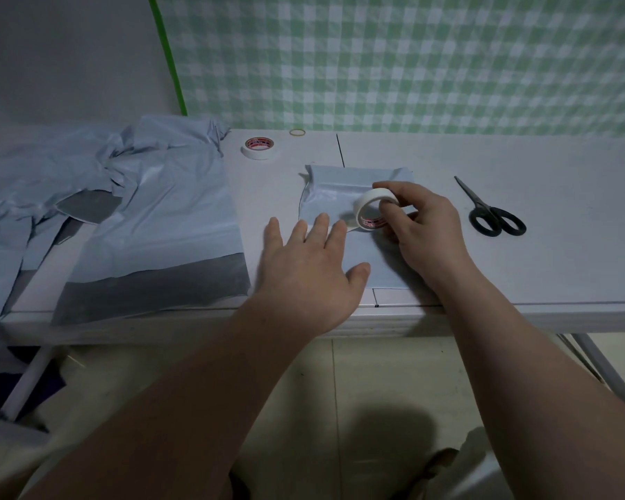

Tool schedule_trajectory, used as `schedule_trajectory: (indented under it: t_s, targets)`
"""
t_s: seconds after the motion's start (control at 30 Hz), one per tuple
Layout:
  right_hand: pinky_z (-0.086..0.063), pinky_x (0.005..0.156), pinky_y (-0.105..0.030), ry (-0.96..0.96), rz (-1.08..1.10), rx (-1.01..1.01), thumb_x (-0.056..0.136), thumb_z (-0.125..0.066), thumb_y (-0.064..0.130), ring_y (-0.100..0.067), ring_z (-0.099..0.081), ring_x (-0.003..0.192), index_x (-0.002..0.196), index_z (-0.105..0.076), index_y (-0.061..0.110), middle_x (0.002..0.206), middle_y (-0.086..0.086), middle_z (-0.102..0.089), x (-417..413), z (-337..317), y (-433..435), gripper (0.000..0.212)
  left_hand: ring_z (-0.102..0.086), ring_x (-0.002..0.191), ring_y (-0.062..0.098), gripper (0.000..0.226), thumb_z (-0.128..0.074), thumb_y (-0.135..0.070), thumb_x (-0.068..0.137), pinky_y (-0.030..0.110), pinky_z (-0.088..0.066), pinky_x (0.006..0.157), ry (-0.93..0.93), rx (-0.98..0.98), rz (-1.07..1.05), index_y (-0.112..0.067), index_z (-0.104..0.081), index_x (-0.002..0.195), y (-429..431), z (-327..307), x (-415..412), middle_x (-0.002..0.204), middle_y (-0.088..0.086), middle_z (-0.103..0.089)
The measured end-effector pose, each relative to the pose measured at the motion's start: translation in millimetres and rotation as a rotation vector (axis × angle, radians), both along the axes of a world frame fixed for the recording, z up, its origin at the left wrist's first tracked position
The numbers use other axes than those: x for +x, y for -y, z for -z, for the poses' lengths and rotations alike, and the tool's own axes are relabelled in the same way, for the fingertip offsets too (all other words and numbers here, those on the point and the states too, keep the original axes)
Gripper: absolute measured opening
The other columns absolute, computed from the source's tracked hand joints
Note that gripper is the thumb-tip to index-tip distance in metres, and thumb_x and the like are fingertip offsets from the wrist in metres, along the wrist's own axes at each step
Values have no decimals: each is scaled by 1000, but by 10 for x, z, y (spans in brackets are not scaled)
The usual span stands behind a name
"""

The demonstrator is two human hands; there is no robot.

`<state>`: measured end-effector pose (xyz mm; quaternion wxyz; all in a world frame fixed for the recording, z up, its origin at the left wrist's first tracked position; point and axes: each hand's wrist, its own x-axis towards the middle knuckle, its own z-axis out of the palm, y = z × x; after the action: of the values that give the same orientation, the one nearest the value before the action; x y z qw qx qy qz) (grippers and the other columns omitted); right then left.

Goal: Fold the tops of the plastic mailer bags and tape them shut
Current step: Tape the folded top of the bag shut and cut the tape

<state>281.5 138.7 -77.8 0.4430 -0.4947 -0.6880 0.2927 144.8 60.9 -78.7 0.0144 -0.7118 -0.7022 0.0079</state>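
One checked cloth (412, 66): green and white squares, hanging behind the far edge of the surface.
One surface (538, 254): white, with a thin dark seam running from the far edge toward the middle.
Heap of mailer bags (51, 182): pale blue-grey glossy plastic, crumpled at the far left and spilling over the left edge; how many are in it cannot be told.
One large mailer bag (166, 225): lies flat just right of the heap, pale blue-grey, with a dark grey band across its near end.
One small mailer bag (336, 189): at the middle of the surface, near the front edge, same pale blue-grey plastic; its far end is folded over in a creased strip.
Left hand (311, 268): palm down over the near left part of the small bag, fingers straight and spread, the grip holding nothing.
Right hand (423, 225): over the right side of the small bag, its grip pinching a held tape roll.
One pair of scissors (495, 218): black handles, blades together, lying well right of the small bag.
Two tape rolls: the held tape roll (370, 209), white with red print, stands on edge over the small bag; the spare tape roll (260, 147) lies flat near the far edge.
One rubber band (297, 132): yellowish, at the far edge, just beside the spare roll.
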Motion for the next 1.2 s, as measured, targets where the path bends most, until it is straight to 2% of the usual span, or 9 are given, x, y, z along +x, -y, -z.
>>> schedule_trajectory:
  t_s: [0.17, 0.3, 0.37, 0.5, 0.57, 0.67, 0.9, 1.07, 1.2]
  targets:
    - [-47, 85, -27, 63, 48, 50, 92, -52, 12, -16, -58, 84, 117, -66, 25, 103, 1, -66, -17, 46, -16, 32, -5, 147, 24, 68, -11, -58, 95, 54, 5, 115, -6, 1, 1, -21, -2, 152, -7, 8, 2, 161, 4, 0]
    - [-31, 69, -18, 197, 129, 114, 92, -48, 7, -15, -50, 83, 114, -68, 22, 92, -3, -57, -16, 57, -6, 33, -6, 147, 24, 68, -11, -58, 95, 54, 5, 115, -6, 12, -2, -21, -3, 152, -12, 20, -1, 161, 4, -1]
    - [-28, 67, -18, 212, 164, 140, 91, -47, 4, -15, -49, 83, 113, -68, 21, 89, -1, -54, -17, 57, 9, 35, -5, 147, 25, 69, -10, -58, 95, 55, 5, 115, -8, 8, 2, -22, -2, 152, -13, 21, -4, 161, 4, 0]
    - [-30, 70, -20, 249, 201, 164, 94, -45, 11, -11, -46, 84, 115, -66, 23, 92, 3, -50, -43, 49, 60, 32, -4, 147, 26, 69, -9, -59, 94, 55, 5, 114, -15, 8, 11, -22, -1, 152, -13, 20, -12, 161, 5, 1]
    - [-31, 71, -25, 328, 235, 179, 94, -45, 14, -13, -47, 88, 117, -64, 27, 99, 3, -53, -53, 39, 82, 33, -5, 147, 26, 69, -9, -58, 95, 55, 5, 115, -14, 7, 11, -22, -1, 152, -14, 15, -13, 161, 5, 1]
    - [-32, 70, -29, 435, 250, 190, 92, -45, 12, -20, -50, 99, 119, -63, 30, 107, 1, -55, -61, 17, 108, 37, -4, 147, 26, 68, -10, -58, 95, 54, 5, 116, -2, -4, 12, -22, -2, 152, -14, 2, -12, 161, 5, 2]
    - [-33, 66, -30, 644, 251, 222, 91, -45, 7, -25, -46, 102, 128, -56, 30, 111, -4, -53, -94, -24, 149, 45, -5, 147, 29, 68, -10, -60, 95, 53, 4, 116, -14, -17, -6, -25, -2, 152, -40, -22, 26, 161, 8, 0]
    - [-34, 66, -30, 688, 233, 220, 93, -43, 9, -24, -45, 100, 133, -49, 35, 111, -4, -52, -92, -20, 149, 49, -8, 145, 37, 67, -7, -65, 92, 59, 3, 113, -74, -56, -44, -34, -4, 151, -109, -50, 130, 160, 13, -1]
    - [-34, 70, -31, 647, 213, 193, 94, -40, 10, -23, -45, 103, 136, -46, 38, 112, -3, -52, -72, -8, 132, 51, -7, 145, 39, 65, -7, -64, 92, 64, 4, 110, -82, -93, -85, -37, -3, 151, -132, -74, 211, 160, 12, 1]
